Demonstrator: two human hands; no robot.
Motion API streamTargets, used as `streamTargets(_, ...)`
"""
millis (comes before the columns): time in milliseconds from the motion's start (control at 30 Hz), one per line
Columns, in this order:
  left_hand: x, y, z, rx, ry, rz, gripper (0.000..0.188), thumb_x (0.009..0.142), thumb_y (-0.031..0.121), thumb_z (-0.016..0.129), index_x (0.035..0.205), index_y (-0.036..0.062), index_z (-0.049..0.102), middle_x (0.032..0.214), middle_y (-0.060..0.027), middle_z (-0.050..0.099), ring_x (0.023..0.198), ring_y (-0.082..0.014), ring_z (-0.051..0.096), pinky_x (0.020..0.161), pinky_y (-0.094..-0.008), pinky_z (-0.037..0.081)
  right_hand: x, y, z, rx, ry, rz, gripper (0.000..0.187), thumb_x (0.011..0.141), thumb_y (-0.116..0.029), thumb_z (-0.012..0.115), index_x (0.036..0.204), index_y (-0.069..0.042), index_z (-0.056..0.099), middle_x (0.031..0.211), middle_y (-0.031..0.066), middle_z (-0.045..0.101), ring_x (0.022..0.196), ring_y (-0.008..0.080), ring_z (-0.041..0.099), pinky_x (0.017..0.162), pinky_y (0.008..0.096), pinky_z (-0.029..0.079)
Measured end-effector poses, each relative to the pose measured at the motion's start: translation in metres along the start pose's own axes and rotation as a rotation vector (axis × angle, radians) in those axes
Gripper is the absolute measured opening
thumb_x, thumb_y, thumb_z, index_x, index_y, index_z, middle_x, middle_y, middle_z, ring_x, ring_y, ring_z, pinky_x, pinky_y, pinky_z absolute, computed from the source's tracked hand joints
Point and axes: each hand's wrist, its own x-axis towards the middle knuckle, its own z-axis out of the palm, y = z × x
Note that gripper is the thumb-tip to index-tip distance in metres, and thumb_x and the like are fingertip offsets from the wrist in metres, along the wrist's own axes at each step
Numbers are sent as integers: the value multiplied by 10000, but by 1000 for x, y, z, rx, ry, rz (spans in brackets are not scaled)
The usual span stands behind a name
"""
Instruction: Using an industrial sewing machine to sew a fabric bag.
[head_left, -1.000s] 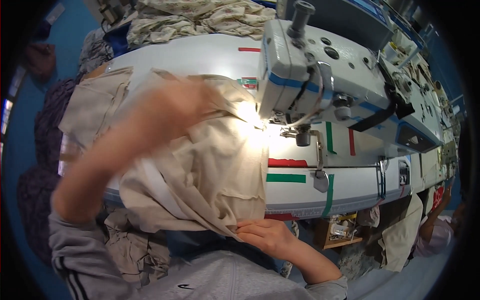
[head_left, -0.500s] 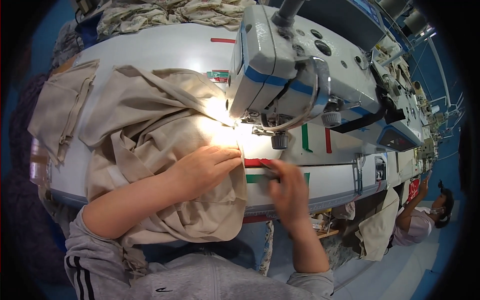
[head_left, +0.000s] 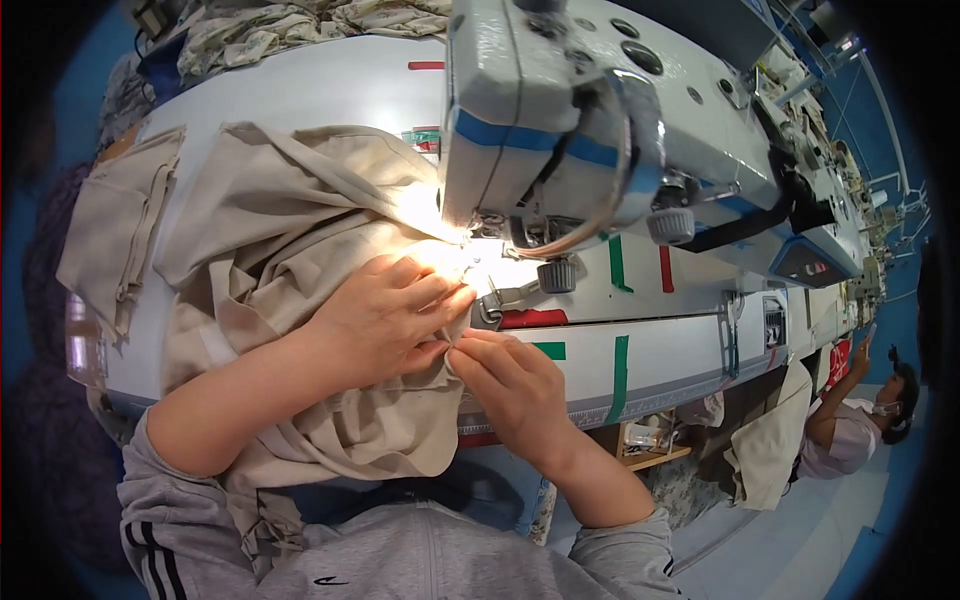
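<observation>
While bright lamp light falls on the needle area, a person seated at a white sewing table (head_left: 300, 95) works a beige fabric piece (head_left: 290, 230) under the head of a grey industrial sewing machine (head_left: 600, 120). Left hand (head_left: 385, 320), just left of the frame's centre, lies palm down on the cloth, fingers (head_left: 440, 300) spread flat and pointing toward 2 o'clock, pressing the fabric just beside the presser foot (head_left: 490, 300). Right hand (head_left: 510, 385), at about 5 o'clock from the left one and touching it, pinches the fabric's edge between thumb and fingertips. Most of the cloth bunches up toward 10 o'clock from the hands and hangs over the table's near edge onto the lap. More beige cut pieces (head_left: 115, 230) lie stacked at 9 o'clock near the table's end, and patterned fabric (head_left: 290, 25) is heaped at 12 o'clock. Red and green tape strips (head_left: 620, 265) mark the table to the right of the needle. Another seated person (head_left: 850, 425) appears at 4 o'clock, well apart.
</observation>
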Motion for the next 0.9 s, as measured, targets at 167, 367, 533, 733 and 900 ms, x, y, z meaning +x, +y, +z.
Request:
streamTargets(167, 18, 27, -7, -6, -105, -136, 470, 830, 239, 700, 1252, 62, 597, 1097, -37, 625, 1016, -194, 593, 878, -342, 471, -12, 23, -29, -1, -84, 19, 307, 715, -78, 642, 1019, -42, 633, 1094, 70, 622, 1024, 245, 632, 798, 345, 542)
streamTargets(367, 28, 30, 4, -231, 12, -36, 196, 822, 138, 668, 994, 56, 624, 948, -71, 628, 827, -239, 634, 716, -359, 517, -5, 27, -46, -110, -41, -193, 280, 711, -61, 726, 973, -81, 629, 1057, 74, 595, 982, 253, 614, 771, 340, 537)
streamTargets(533, 15, 18, 18, -307, 198, 34, 225, 792, 108, 647, 1008, 72, 602, 889, -49, 589, 774, -229, 630, 657, -354, 524, 17, 72, -22, -243, 78, 147, 363, 678, -98, 785, 982, -94, 585, 1015, 82, 571, 978, 286, 554, 854, 394, 470)
streamTargets(733, -19, 32, -13, -302, 88, -212, 393, 805, 131, 678, 1175, 49, 577, 1043, -84, 597, 940, -252, 610, 781, -371, 513, 26, 57, -8, 51, -79, 115, 340, 700, -194, 780, 973, -100, 601, 1212, 29, 574, 1138, 284, 536, 1046, 570, 360)
streamTargets(900, -39, 11, -10, -30, 70, -310, 603, 815, 244, 707, 1333, 22, 492, 1345, -169, 509, 1264, -344, 462, 1073, -432, 373, -4, 12, -11, 103, -191, -203, 218, 697, -94, 716, 885, -112, 608, 946, -26, 584, 965, 146, 613, 1148, 643, 245)
